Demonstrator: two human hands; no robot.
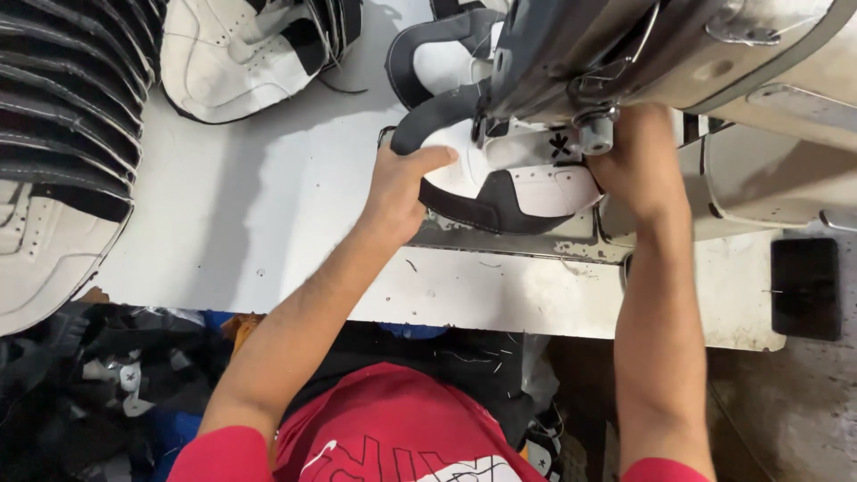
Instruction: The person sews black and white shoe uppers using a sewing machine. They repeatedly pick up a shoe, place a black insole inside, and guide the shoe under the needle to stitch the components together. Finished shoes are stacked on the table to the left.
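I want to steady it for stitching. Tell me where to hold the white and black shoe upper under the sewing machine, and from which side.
Grip the shoe upper by its black padded edge, coming from the left, where the left hand already pinches it. That rim curves clear of the sewing machine head; the right hand fills the far side.

You wear a red short-sleeved shirt; its sleeves end high on your upper arms, leaving both forearms bare down to the left hand (397, 192) and right hand (636, 161). White lettering or a graphic crosses the chest, cut off by the frame's lower edge. No watch, ring or glove shows, as far as this view allows.
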